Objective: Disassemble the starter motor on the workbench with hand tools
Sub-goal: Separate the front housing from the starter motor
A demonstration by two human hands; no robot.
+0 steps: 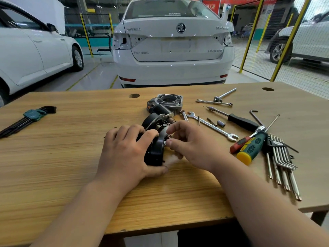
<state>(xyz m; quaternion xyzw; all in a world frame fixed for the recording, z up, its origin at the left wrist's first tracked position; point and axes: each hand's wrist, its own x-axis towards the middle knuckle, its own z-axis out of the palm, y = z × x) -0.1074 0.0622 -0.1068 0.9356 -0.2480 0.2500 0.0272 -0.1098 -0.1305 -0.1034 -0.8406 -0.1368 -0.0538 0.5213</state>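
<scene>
The black starter motor body [154, 152] lies on the wooden workbench [71, 157] near its middle. My left hand [126, 150] grips it from the left, fingers over the top and thumb underneath. My right hand [190, 145] is at the motor's right end, its fingertips pinching a small metal part there; what exactly it holds is hidden by the fingers. Behind the hands lie another black motor section [154, 120] and the grey aluminium end housing [168, 102].
Right of the motor lie a combination wrench [211, 126], a black-handled driver [238, 120], a green-yellow screwdriver [252, 148], a red-handled screwdriver [239, 143], a set of keys [281, 163], a T-handle socket [224, 95] and small bolts. A hex key set [30, 116] lies far left. White cars stand beyond.
</scene>
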